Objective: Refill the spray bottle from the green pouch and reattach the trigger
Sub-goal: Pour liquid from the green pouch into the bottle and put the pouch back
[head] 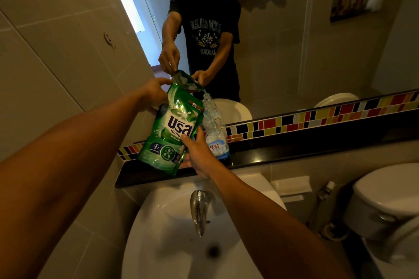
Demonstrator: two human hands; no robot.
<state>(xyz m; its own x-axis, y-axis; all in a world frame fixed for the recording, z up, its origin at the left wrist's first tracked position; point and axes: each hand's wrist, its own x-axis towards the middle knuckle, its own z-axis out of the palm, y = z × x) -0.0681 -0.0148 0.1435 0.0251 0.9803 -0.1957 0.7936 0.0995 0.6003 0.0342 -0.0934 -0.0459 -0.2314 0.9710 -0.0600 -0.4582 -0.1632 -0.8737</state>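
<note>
The green pouch (pixel 169 130) is tilted to the right, its top corner over the open mouth of the clear spray bottle (pixel 214 129). That bottle stands upright on the black ledge (pixel 294 149) against the mirror, with no trigger on it. My left hand (pixel 156 93) grips the pouch's upper left edge. My right hand (pixel 199 156) holds the pouch's lower right side, just in front of the bottle's base. The trigger is not in sight.
Below the ledge sits a white sink (pixel 172 233) with a chrome tap (pixel 199 208). A toilet (pixel 385 206) stands at the right. The mirror (pixel 294 52) reflects the person and both hands. Multicoloured tiles (pixel 317 118) run along the ledge's back.
</note>
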